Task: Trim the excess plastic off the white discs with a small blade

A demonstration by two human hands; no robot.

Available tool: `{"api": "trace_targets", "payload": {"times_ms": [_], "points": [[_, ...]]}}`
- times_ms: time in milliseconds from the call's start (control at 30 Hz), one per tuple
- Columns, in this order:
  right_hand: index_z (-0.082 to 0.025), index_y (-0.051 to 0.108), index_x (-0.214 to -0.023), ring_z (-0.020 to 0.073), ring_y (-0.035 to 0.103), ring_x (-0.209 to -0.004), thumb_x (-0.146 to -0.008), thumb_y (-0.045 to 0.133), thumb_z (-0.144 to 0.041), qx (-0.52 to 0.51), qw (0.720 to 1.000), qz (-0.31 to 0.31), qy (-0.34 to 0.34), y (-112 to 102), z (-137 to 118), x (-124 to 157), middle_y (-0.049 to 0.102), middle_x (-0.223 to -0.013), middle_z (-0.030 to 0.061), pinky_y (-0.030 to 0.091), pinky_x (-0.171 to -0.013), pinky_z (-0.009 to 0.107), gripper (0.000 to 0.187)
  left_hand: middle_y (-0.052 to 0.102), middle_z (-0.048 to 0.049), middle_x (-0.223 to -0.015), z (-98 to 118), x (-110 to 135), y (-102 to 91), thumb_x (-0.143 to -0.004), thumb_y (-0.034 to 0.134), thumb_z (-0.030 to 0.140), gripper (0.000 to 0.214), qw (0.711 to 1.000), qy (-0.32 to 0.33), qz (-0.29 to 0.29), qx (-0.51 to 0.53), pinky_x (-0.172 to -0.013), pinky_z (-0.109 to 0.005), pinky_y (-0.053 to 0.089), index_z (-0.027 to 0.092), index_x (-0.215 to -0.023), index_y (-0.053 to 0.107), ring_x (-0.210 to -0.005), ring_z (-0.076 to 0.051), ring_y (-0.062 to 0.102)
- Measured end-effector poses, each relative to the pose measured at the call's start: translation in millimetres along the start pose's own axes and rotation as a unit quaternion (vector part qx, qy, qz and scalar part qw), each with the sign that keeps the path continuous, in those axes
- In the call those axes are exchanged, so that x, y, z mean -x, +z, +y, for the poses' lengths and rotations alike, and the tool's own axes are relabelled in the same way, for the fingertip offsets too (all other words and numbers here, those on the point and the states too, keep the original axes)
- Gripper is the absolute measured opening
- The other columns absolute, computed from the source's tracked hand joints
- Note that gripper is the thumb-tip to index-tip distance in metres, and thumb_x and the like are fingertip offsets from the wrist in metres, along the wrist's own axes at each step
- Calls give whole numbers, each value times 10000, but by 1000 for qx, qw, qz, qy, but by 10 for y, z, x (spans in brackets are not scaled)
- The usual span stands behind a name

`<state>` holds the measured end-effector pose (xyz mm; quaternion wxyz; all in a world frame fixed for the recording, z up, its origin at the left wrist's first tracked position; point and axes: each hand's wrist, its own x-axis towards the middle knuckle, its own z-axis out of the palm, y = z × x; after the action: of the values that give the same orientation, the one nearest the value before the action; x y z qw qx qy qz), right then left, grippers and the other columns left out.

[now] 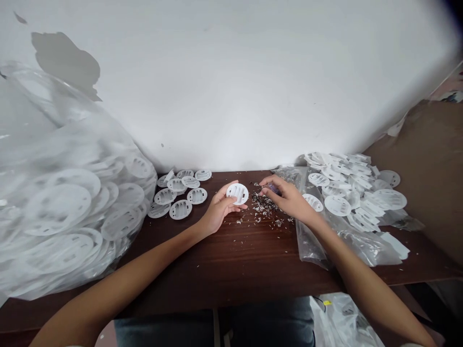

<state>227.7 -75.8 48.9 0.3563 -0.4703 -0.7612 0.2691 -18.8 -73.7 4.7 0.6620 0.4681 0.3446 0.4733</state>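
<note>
Left hand (219,209) grips a white plastic disc (238,193) over the wooden table (202,274). Right hand (285,196) is at the scrap pile (263,205), hold unclear. Risk: a slack grip could drop the disc among the scraps.

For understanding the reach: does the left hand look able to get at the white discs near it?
Probably yes: the left hand is close to the white discs with nothing between, though it holds a disc.

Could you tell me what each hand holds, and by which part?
The left hand holds a slotted disc by its rim; what the right hand pinches cannot be told.
</note>
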Motion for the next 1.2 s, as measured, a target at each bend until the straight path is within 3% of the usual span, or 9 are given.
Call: {"api": "trace_targets", "payload": {"times_ms": [67, 133, 200, 267, 367, 567, 800, 900, 1200], "points": [[-254, 662, -1133, 212, 677, -925, -991, 575, -472, -68, 998, 7, 11, 53, -16, 2, 757, -1066, 61, 504, -778, 331, 274, 697, -104, -1288, -4, 11, -5, -859, 707, 264, 661, 1000, 1, -23, -10, -826, -345, 565, 268, -1483, 490, -953, -255, 769], [-258, 683, -1145, 177, 634, -760, -948, 641, -529, -143, 989, 7, 47, 103, -18, -2, 766, -1054, 61, 474, -647, 307, 338, 647, -110, -1372, -16, 19, -9, -852, 746, 251, 704, 998, 11, -49, -25, -892, -360, 559, 281, -1492, 454, -1036, -266, 752], [-265, 683, -1170, 117, 476, -546, -903, 699, -555, -222, 971, -3, 89, 147, -15, -7, 773, -1015, 55, 358, -496, 285, 395, 588, -119, -1448, -35, 24, -9, -844, 780, 240, 753, 995, 24, -82, -43, -944, -377, 551, 294, -1500, 413, -1108, -275, 729], [-266, 686, -1135, 76, 323, -463, -865, 749, -547, -293, 949, -12, 117, 184, -15, -12, 769, -983, 43, 254, -440, 281, 395, 541, -124, -1491, -58, 31, -5, -846, 790, 237, 775, 991, 39, -115, -65, -983, -399, 546, 305, -1501, 380, -1147, -276, 714], [-254, 706, -1041, 60, 295, -457, -818, 802, -519, -341, 931, -7, 127, 236, -26, -14, 745, -910, 22, 227, -431, 273, 359, 513, -123, -1500, -91, 52, 13, -858, 782, 246, 760, 982, 62, -144, -106, -1015, -433, 547, 312, -1491, 366, -1138, -257, 713], [-203, 753, -889, 95, 441, -555, -761, 837, -521, -301, 946, 39, 117, 348, -32, 0, 663, -774, 8, 331, -486, 267, 353, 564, -109, -1419, -92, 109, 76, -855, 787, 261, 665, 965, 103, -157, -184, -1061, -437, 525, 278, -1430, 454, -1229, -257, 646], [-196, 650, -695, 117, 452, -581, -797, 796, -555, -279, 943, 137, 124, 449, -28, 12, 570, -654, -18, 391, -560, 280, 401, 568, -107, -1437, -58, 141, 97, -873, 779, 319, 668, 955, 103, -166, -225, -1088, -452, 508, 278, -1449, 441, -1269, -264, 621], [-199, 680, -734, 150, 526, -651, -824, 770, -544, -232, 956, 147, 103, 494, -31, 25, 628, -717, 6, 429, -610, 293, 367, 567, -111, -1461, -54, 151, 104, -858, 796, 349, 699, 947, 111, -159, -255, -1101, -470, 498, 280, -1460, 448, -1292, -282, 607], [-245, 733, -1012, 187, 594, -822, -889, 716, -431, -192, 976, 97, 32, 495, -31, 45, 681, -929, 27, 470, -722, 310, 224, 602, -116, -1396, -31, 162, 112, -864, 791, 359, 633, 949, 136, -142, -245, -1093, -465, 497, 254, -1407, 484, -1270, -281, 619]]}}
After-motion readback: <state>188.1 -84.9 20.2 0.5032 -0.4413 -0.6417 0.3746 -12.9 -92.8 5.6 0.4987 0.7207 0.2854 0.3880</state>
